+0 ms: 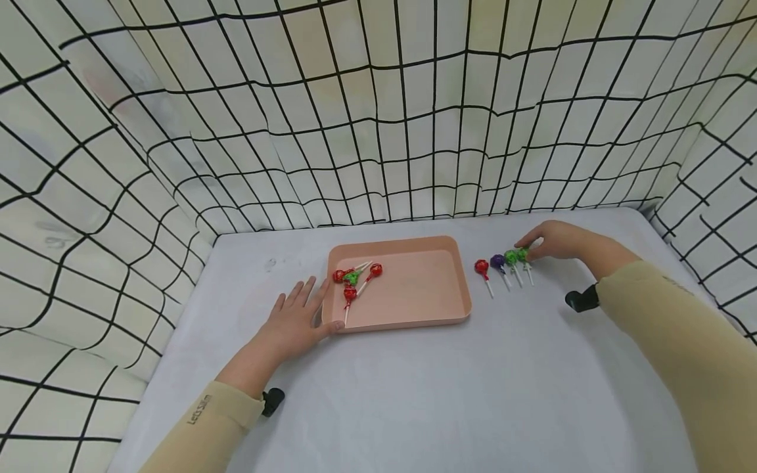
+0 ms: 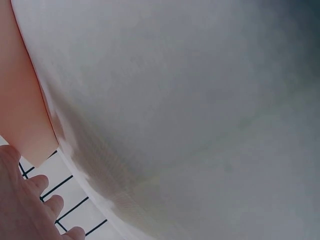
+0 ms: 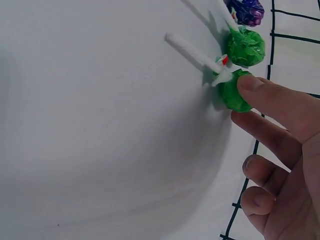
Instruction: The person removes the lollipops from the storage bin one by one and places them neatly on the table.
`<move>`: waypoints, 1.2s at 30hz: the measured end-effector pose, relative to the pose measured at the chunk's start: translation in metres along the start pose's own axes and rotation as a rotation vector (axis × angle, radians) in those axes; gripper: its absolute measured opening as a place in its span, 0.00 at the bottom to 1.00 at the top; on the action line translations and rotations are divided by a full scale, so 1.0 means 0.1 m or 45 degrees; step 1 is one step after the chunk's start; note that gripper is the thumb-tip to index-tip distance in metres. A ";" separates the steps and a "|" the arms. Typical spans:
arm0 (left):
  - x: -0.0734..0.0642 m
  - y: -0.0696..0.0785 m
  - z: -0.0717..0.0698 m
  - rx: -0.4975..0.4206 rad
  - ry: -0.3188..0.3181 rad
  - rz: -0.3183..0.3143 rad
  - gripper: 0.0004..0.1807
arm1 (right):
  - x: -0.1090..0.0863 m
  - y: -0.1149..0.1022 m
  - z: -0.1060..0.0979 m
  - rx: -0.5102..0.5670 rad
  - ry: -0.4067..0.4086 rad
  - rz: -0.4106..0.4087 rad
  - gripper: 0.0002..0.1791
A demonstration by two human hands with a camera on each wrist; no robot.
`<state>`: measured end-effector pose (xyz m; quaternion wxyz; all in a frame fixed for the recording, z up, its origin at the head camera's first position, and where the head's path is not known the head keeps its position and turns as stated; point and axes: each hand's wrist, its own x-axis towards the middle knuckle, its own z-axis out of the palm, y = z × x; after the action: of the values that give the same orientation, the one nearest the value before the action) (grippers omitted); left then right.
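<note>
My right hand pinches the head of a green lollipop between thumb and forefinger, and the other fingers are loosely bent. That lollipop is rightmost in a row on the table, its white stick pointing toward me. Left of it lie a second green lollipop, a purple one and a red one. My left hand, fingers spread and straight, touches the left edge of a pink tray. Three red lollipops and a green one lie in the tray's left part. Left wrist view catches only fingertips and the tray's side.
White cloth covers the table. A white wall with a black grid rises behind it, and similar panels stand on the left and right. Dark wrist devices stick out at both sleeve cuffs.
</note>
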<state>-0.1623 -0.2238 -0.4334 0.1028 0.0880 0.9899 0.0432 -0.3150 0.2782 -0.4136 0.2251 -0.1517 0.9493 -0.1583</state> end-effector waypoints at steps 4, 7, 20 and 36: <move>-0.01 0.00 0.00 0.002 -0.001 0.002 0.53 | -0.02 -0.02 -0.06 -0.005 0.025 -0.011 0.22; -0.01 0.00 -0.01 0.004 -0.001 0.002 0.53 | -0.04 -0.04 -0.12 -0.004 0.057 -0.026 0.21; 0.00 0.01 0.00 0.000 0.010 0.002 0.54 | -0.08 -0.29 -0.23 0.035 0.073 -0.100 0.27; 0.00 -0.03 0.02 -0.006 -0.027 -0.010 0.55 | 0.20 -1.02 -0.19 0.028 0.034 -0.208 0.22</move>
<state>-0.1628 -0.2262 -0.4355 0.1135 0.0844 0.9890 0.0443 -0.3186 0.1829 -0.3672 0.2005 -0.2241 0.9349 -0.1886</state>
